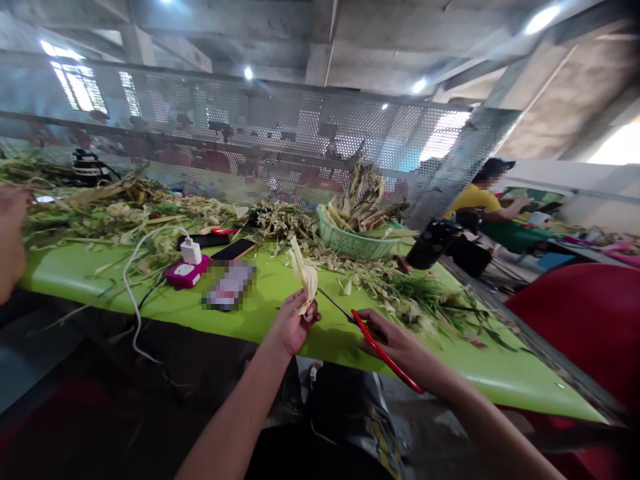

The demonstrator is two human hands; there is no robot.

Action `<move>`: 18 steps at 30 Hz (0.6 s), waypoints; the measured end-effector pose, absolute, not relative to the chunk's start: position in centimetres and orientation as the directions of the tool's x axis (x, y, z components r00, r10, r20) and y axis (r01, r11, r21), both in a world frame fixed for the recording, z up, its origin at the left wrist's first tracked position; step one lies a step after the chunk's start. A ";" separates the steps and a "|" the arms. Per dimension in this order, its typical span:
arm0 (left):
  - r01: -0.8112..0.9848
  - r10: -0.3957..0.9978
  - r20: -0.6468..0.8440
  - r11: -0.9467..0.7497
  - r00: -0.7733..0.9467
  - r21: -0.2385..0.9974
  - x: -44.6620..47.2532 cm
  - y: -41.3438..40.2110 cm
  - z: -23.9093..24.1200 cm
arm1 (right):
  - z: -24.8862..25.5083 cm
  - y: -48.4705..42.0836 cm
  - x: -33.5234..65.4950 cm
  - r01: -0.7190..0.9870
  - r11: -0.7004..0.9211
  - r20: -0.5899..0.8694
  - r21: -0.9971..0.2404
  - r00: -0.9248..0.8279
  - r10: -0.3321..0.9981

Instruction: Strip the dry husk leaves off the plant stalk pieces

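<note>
Over the front edge of the green table (270, 287), my left hand (299, 320) is closed around a pale, dry corn husk (306, 280), whose leafy end points up. My right hand (387, 337) grips red-handled scissors (385, 357). Their thin metal blades reach left to just beside the husk and my left fingers. Whether the blade tips touch the husk I cannot tell. Beyond my hands, a green plastic basket (350, 245) holds more dried husks (363, 193).
Husk scraps (125, 207) and green trimmings (425, 300) litter the table. A magenta power socket (187, 272) with a white charger and cable, a dark phone (233, 250) and a blurred phone-like item (230, 287) lie left. A person (483, 197) works at right; another's arm (10, 240) shows left.
</note>
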State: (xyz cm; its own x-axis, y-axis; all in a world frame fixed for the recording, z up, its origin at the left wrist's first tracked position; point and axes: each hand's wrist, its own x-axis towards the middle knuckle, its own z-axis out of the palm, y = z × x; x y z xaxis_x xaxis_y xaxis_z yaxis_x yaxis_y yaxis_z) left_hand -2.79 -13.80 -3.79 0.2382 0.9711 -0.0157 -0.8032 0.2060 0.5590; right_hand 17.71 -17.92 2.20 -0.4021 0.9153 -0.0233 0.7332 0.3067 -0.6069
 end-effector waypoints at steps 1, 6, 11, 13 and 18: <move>-0.800 0.971 -0.011 0.204 0.240 0.564 -2.8 -13.8 -3.7 | 2.1 -17.9 17.6 0.730 0.310 -0.021 -0.610 -0.405 0.914; -0.782 0.970 -0.015 0.206 0.244 0.589 -2.8 -14.0 -3.3 | 1.4 -17.7 17.3 0.689 0.315 -0.009 -0.653 -0.422 0.906; -0.789 0.969 0.004 0.198 0.246 0.582 -2.9 -13.9 -3.5 | 0.4 -17.5 17.4 0.638 0.298 0.006 -0.710 -0.417 0.909; -0.794 0.969 0.013 0.194 0.247 0.575 -2.9 -13.9 -3.6 | 0.3 -17.7 17.5 0.617 0.298 0.017 -0.729 -0.418 0.908; -0.792 0.969 0.017 0.192 0.247 0.579 -2.8 -13.9 -3.6 | 0.7 -18.1 17.3 0.605 0.302 0.031 -0.736 -0.416 0.909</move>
